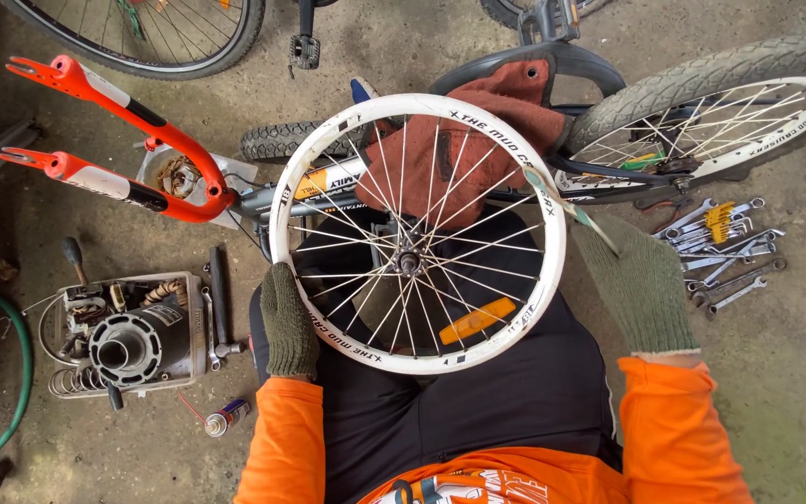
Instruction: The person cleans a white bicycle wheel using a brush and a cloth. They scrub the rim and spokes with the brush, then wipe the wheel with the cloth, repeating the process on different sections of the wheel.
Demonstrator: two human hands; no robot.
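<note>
Orange sleeves and dark trousers fill the bottom of the frame, where the person sits on the concrete floor [795, 373] with a white spoked bicycle rim without a tyre [419, 233] held flat over the lap, in the middle of the picture. An orange reflector [478, 320] sits among its spokes at the lower right, and the hub [409, 262] shows at the centre.

Left hand [288, 322], in an olive knitted glove, has its grip closed on the rim's lower left edge. Right hand [641, 285], gloved the same, sits just right of the rim, its grip pinched on a thin pale green rim strip [571, 210] that runs from the rim's upper right edge down toward the fingers.

Behind the rim, a rust-red cloth [459, 149] lies draped over a dark bicycle frame, and a white-rimmed rear wheel with a grey tyre [711, 103] stretches to the upper right. An orange and white front fork [114, 140] lies at the upper left. At the left, a metal tray holding a grey engine cylinder and springs [128, 341] rests on the floor, with a small spray can [226, 417] just below it. At the right edge, a scatter of silver spanners [725, 247] lies beside the rear wheel.
</note>
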